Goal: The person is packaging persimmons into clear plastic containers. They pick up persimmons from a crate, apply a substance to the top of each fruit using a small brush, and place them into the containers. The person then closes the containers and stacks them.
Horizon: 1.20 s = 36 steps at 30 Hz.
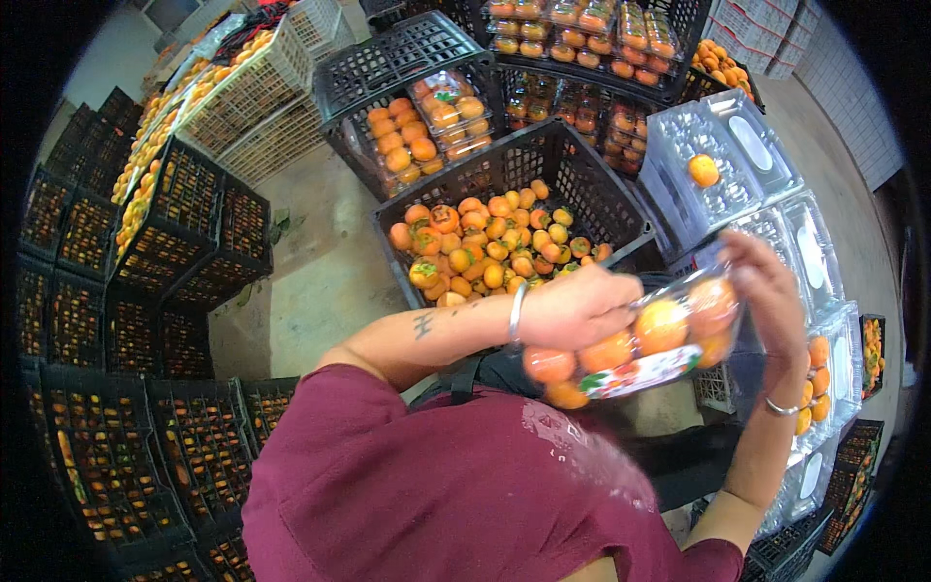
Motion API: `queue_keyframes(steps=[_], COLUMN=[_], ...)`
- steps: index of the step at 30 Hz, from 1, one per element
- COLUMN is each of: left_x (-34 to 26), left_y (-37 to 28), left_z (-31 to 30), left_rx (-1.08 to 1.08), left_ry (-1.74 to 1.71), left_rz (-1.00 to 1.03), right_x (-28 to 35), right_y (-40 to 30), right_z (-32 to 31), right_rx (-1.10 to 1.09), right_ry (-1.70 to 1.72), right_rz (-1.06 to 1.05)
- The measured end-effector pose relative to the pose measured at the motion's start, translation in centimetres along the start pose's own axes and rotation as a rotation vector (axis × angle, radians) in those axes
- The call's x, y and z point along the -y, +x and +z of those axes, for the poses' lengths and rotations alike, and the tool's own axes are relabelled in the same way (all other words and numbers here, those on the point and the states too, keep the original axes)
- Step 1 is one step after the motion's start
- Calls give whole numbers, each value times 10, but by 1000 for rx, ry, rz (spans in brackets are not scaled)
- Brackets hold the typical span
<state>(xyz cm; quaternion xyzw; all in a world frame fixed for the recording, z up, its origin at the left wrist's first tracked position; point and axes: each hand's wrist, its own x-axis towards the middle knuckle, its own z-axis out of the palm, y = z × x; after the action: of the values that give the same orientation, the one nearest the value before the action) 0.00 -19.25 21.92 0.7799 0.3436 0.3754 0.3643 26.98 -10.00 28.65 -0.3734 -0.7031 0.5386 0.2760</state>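
A clear plastic clamshell box (658,327) of orange persimmons is held tilted over my lap, a printed label along its near side. My left hand (582,305) is closed on its upper left edge, fingers curled. At the right end of the box is my right hand (767,298), blurred, with its fingers bent over the corner; whether it grips cannot be made out. Just beyond the box stands a black plastic crate (604,196) with loose persimmons (494,240) across its bottom.
Clear empty clamshells (811,240) are stacked at the right, a single persimmon (703,170) on one. Filled clamshells (400,134) sit in a tipped black crate (407,62) ahead. Black crates of fruit (193,218) line the left. Concrete floor (313,211) shows between.
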Motion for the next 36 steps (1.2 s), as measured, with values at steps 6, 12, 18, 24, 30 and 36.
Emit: queue_keyframes(steps=[6,12,18,24,30,36], left_x=[24,32,45,63,65,66], left_y=[-100,-160,-143,-130,-108,-105], left_z=[5,0,-8,53,1,-52], left_rx=[33,8,129,-237,-251,-18], left_ry=[-207,-308,-108,-1277,-1250,-1064], left_rz=[-155,-645,-456,-537,-487,-342], right_x=[-24,-41,-49,-44,-23,-7], right_y=[3,-20,-47,-51,-56,-11], right_z=[57,45,30,30,37,103], right_rx=[332,149,116,15,171,642], right_ry=[-110,-107,-158,-191,-321,-170], right_rz=[-80,187,335,308,345,246])
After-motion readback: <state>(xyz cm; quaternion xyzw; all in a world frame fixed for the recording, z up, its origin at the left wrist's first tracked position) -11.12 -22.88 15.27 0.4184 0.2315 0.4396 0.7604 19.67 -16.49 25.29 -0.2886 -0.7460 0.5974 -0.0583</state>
